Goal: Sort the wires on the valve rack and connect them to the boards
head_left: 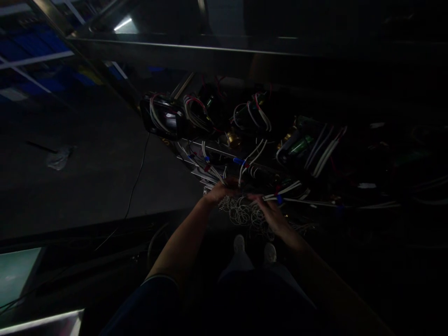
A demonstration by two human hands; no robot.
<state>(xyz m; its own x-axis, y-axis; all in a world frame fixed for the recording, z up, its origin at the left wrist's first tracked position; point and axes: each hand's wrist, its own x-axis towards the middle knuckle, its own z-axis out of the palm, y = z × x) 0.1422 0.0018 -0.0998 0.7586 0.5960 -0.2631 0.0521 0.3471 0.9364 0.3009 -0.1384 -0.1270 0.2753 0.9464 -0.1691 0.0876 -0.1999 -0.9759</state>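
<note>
Left-hand grip point(224, 190) and right-hand grip point(269, 211) nearly meet in dim light, fingertips close together among white cables point(241, 174) at the foot of a dark rack — whether the fingers of either are closed on a strand cannot be told in the gloom. The cables drop to the hands from above, and more stretch away beyond the right hand, where a blue band point(279, 199) circles some of them. Another blue band point(239, 161) and a red band point(207, 167) mark the lengths higher up.

Just below the hands, a tangle of pale wire point(241, 214) hangs or lies in loose coils; which of the two is unclear. Above, looped wiring crosses a black housing point(161, 116) at left, with a brass-coloured fitting point(234, 139) near the middle and a green part point(301, 145) to the right.

Beneath the wearer's arms, two light shoes point(239, 243) show against the darkness. Off to the left, a thin black cord point(137, 179) trails across the grey floor point(101, 182) — a crumpled, see-through item point(59, 158) lies farther off, below shelving with blue contents point(42, 44).
</note>
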